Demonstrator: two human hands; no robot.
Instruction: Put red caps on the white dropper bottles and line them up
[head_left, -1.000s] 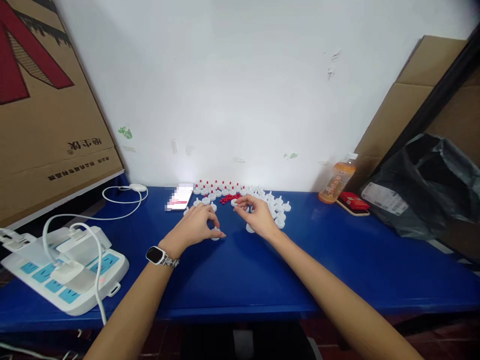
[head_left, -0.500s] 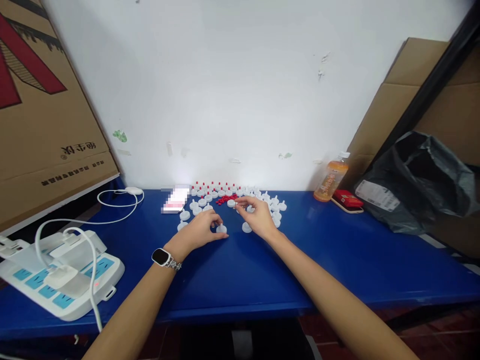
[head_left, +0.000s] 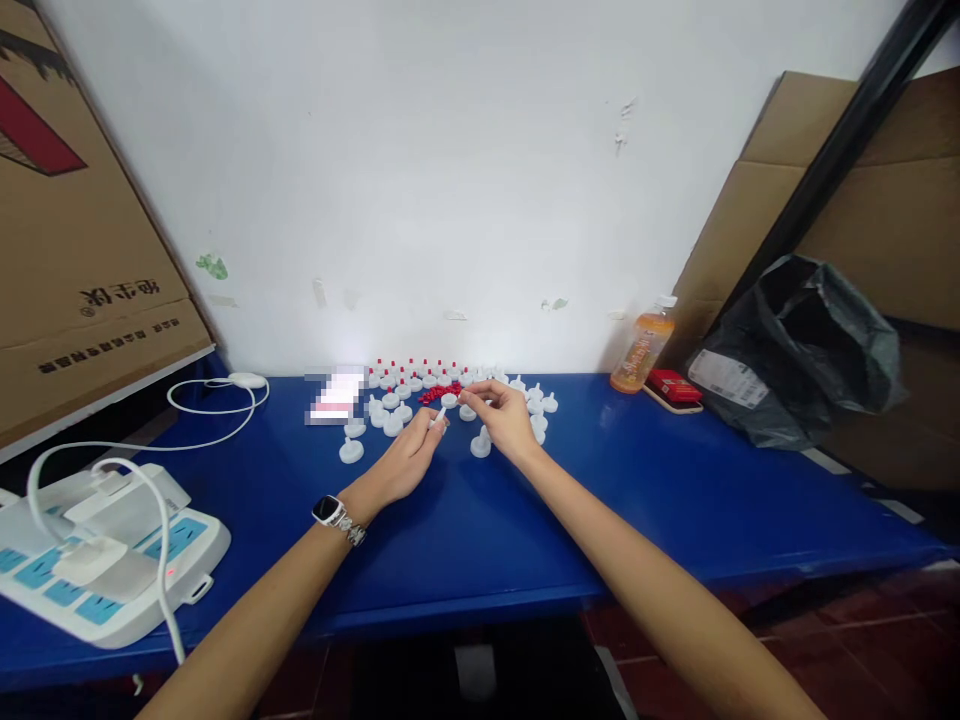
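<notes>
My left hand [head_left: 409, 452] is closed round a white nozzle cap [head_left: 441, 414], whose tip points up and to the right. The fingertips of my right hand [head_left: 506, 418] are pinched together just right of it, and what they hold is too small to make out. Behind them lies a pile of small red tip caps [head_left: 431, 396]. White nozzle caps with red tips [head_left: 388, 381] stand in rows by the wall. Plain white nozzle caps stand on both sides, one [head_left: 351, 451] left of my left hand and another [head_left: 481, 443] beside my right wrist.
On the left are a white power strip [head_left: 112, 625] with cables and a blurred-out phone-like thing [head_left: 336, 395]. An orange drink bottle [head_left: 643, 350], a red box [head_left: 673, 385] on a phone and a grey plastic bag [head_left: 795, 350] are on the right. A wall [head_left: 450, 200] bounds the blue table [head_left: 465, 550].
My left hand has lifted the nozzle cap off the table and tilted it toward my right hand. My right fingers remain pinched close to the red pile. The view has shifted slightly.
</notes>
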